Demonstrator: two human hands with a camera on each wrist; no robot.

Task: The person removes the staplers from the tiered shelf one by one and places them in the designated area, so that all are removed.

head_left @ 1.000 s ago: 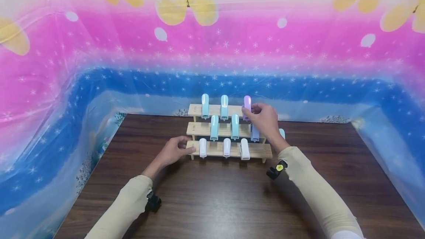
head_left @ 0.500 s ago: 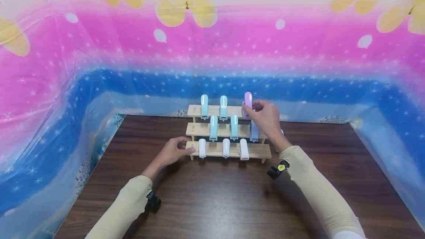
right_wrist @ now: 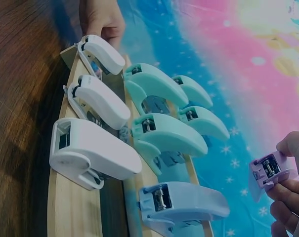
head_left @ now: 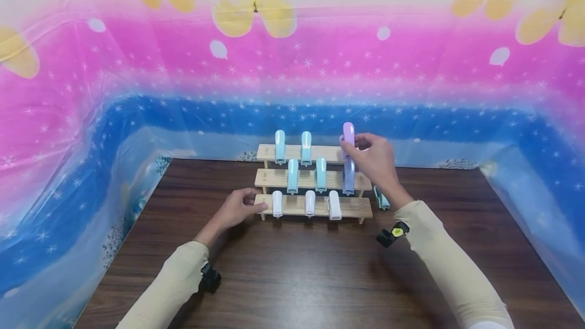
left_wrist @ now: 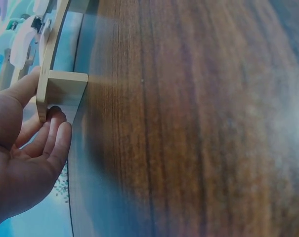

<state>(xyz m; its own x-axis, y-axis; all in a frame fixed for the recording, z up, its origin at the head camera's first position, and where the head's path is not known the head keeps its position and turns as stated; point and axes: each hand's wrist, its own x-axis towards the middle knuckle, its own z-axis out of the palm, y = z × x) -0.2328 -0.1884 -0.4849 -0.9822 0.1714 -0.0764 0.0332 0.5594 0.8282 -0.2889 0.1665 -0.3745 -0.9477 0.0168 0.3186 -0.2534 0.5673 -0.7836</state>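
Note:
My right hand (head_left: 377, 160) pinches a purple hand-held hole punch (head_left: 349, 133) between thumb and fingers, by the right end of a three-tier wooden rack's (head_left: 358, 207) top step. In the right wrist view the purple punch stands apart from the rack, its spring showing. My left hand (head_left: 234, 210) grips the left end of the bottom step, thumb above and fingers below. Two teal punches (head_left: 280, 147) are on the top step. The middle step bears two teal ones (head_left: 293, 176) and a lavender-blue one (head_left: 349, 177). White punches (head_left: 334, 205) line the bottom step.
Another teal hole punch (head_left: 381, 199) lies beside the rack's right end, partly behind my right wrist. A dark wooden table (head_left: 292, 273) carries everything. Behind it hangs a patterned pink and blue cloth (head_left: 274, 75), close to the rack's back.
My right hand has lifted the purple hole punch off the top step and moved it up and slightly right. The loose teal punch has come into fuller view. My left hand holds still.

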